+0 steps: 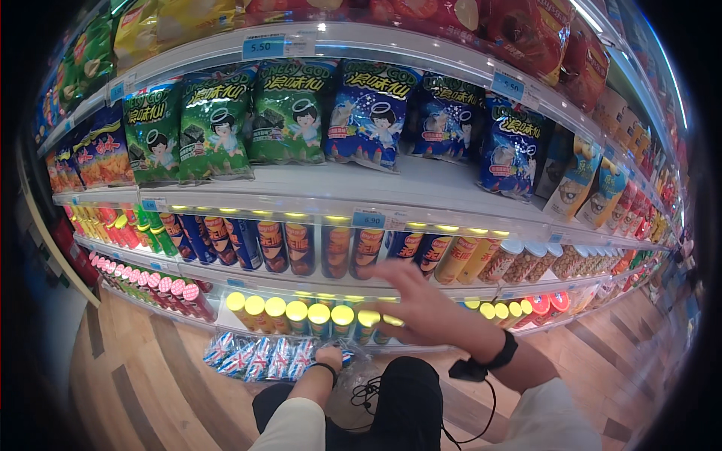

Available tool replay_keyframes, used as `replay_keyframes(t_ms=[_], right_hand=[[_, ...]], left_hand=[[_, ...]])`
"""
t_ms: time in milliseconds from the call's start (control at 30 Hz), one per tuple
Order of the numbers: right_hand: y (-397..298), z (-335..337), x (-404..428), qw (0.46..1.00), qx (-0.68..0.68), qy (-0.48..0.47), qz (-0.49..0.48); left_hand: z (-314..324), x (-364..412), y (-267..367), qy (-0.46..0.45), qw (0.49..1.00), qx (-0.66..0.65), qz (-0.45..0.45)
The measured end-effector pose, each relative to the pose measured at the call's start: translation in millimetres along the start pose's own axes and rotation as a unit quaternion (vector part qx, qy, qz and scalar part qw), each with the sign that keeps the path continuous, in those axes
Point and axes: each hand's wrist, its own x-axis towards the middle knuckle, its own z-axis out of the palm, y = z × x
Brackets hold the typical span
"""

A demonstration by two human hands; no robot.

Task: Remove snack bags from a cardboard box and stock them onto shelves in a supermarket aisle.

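On the floor at the foot of the shelves lies a clear plastic sack with a row of blue, white and red snack packets inside. My left hand rests at the right end of that row, its fingers curled down and hidden, so its grip does not show. A blue edge of a packet sticks out just right of it. Raised before the lower shelves, my right hand is empty, slightly blurred, with fingers apart. Behind its fingertips stand Lay's chip canisters and, lower, yellow-lidded canisters.
Green snack bags and blue ones line the wide middle shelf. Larger chip bags sit above. Pink-lidded canisters stand low at left, nut jars at right. A black cable hangs from my right wrist beside my knee.
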Motion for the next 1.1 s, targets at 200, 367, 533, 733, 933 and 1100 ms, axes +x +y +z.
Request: replay_keyframes(t_ms=[200, 367, 533, 733, 933, 1100], right_hand=[[-17, 58, -66, 0.978, 0.175, -0.077, 0.088], [-3, 98, -84, 0.942, 0.260, -0.113, 0.177], [2, 145, -73, 0.951, 0.191, -0.068, 0.234], [3, 130, -62, 0.929, 0.298, -0.031, 0.217], [2, 21, -7, 0.929, 0.323, 0.066, 0.166], [23, -50, 2, 0.846, 0.414, 0.176, 0.285]], left_hand=[[5, -12, -24, 0.048, 0.995, -0.006, 0.088], [-79, -83, -10, 0.167, 0.973, -0.050, 0.153], [-148, -151, -9, 0.277, 0.948, 0.043, 0.150], [-258, -259, -2, 0.367, 0.919, 0.058, 0.132], [-411, -341, -4, 0.373, 0.901, -0.077, 0.209], [-476, -302, 4, 0.499, 0.765, -0.260, 0.313]])
